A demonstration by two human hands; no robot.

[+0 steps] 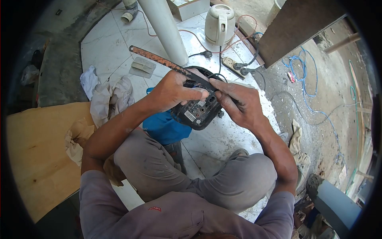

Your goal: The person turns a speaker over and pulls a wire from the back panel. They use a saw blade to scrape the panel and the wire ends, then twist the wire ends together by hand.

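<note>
In front of my knees is a black rounded device (201, 111) with a panel of small sockets and a white label, tilted up toward me. A long flat strip (159, 59), black with worn orange and a hole at its far end, lies across it and looks like a saw blade. My left hand (177, 91) is closed round the strip, its thumb stretched over the panel. My right hand (240, 101) pinches the strip's near end at the device's right edge. The fingertips under the strip are partly hidden. A blue bag-like item (165, 126) sits beneath the device.
A cream electric kettle (220, 26) stands on the tiles behind, beside a power strip (234, 67) with plugs and cords. A white pipe (165, 30) slants down nearby. Crumpled cloth (115, 97) and a plywood sheet (43, 155) lie left. Blue cable (304, 73) is coiled right.
</note>
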